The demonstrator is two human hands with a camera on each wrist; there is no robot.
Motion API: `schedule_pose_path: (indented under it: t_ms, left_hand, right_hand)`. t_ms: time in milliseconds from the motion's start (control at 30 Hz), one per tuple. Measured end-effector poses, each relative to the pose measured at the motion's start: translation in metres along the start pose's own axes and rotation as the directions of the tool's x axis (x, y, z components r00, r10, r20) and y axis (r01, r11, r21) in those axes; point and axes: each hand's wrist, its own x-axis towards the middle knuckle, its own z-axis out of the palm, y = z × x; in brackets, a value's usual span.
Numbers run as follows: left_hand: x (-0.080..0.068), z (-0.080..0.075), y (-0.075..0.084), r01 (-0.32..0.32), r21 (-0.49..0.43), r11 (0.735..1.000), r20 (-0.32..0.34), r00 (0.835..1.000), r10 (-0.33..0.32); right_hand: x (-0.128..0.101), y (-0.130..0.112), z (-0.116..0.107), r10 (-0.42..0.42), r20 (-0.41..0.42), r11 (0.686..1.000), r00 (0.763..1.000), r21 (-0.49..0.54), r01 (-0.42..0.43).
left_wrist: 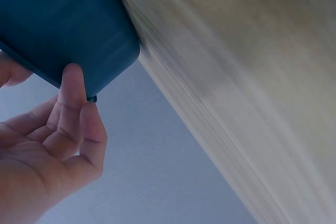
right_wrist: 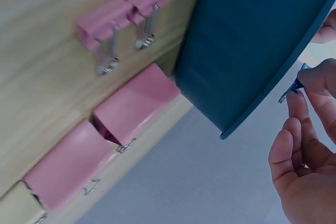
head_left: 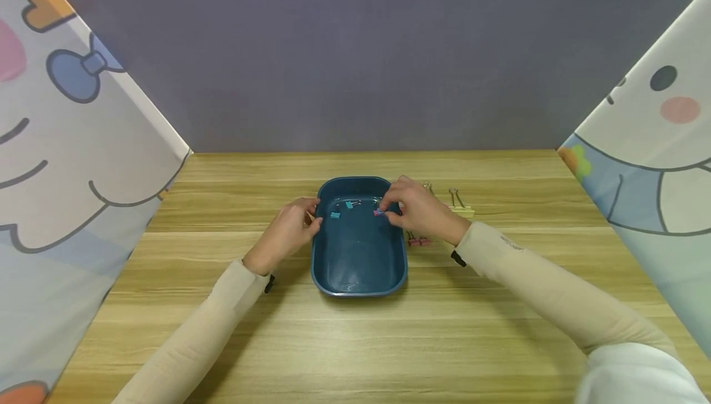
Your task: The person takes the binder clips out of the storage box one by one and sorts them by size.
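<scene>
A dark blue tray (head_left: pixel 333 268) lies on the wooden table in the head view. Two small teal binder clips (head_left: pixel 335 214) (head_left: pixel 350 204) sit at its far end. My left hand (head_left: pixel 312 213) holds the tray's left rim. In the left wrist view a fingertip (left_wrist: pixel 73 82) touches the tray's outer wall (left_wrist: pixel 63 24). My right hand (head_left: pixel 389 211) hovers over the tray's far right corner and pinches a small binder clip (head_left: pixel 379 212). The right wrist view shows that clip (right_wrist: pixel 293 86) between the fingertips, just past the tray's edge (right_wrist: pixel 252 45).
Small pink clips (head_left: pixel 418 241) (right_wrist: pixel 123 19) lie just right of the tray. Larger pink clips (right_wrist: pixel 134 103) and a yellowish one (head_left: pixel 461 208) sit further right. Printed fabric screens stand on both sides, and a grey wall is behind.
</scene>
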Motion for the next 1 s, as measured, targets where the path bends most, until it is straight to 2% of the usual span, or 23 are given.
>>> schedule_pose_path:
  t_ms: [233,533,733,1000]
  left_hand:
    - [0.0,0.001,0.001,-0.022,-0.007,1.0,-0.016,1.0,0.022]
    - [0.0,0.0,0.0,-0.011,-0.009,1.0,-0.009,1.0,0.011]
    - [-0.001,-0.001,0.001,-0.007,-0.009,1.0,-0.007,1.0,0.007]
    - [0.0,0.0,0.001,-0.007,-0.01,1.0,-0.005,1.0,0.007]
  right_hand:
    - [-0.017,0.002,-0.004,-0.02,-0.058,1.0,0.998,-0.013,0.019]
    - [-0.041,0.011,-0.012,-0.038,-0.14,0.999,0.989,-0.004,0.038]
    - [-0.057,0.016,-0.014,-0.021,-0.152,0.999,0.988,-0.053,0.013]
    - [-0.071,0.024,-0.013,0.008,-0.148,0.999,0.989,-0.043,-0.014]
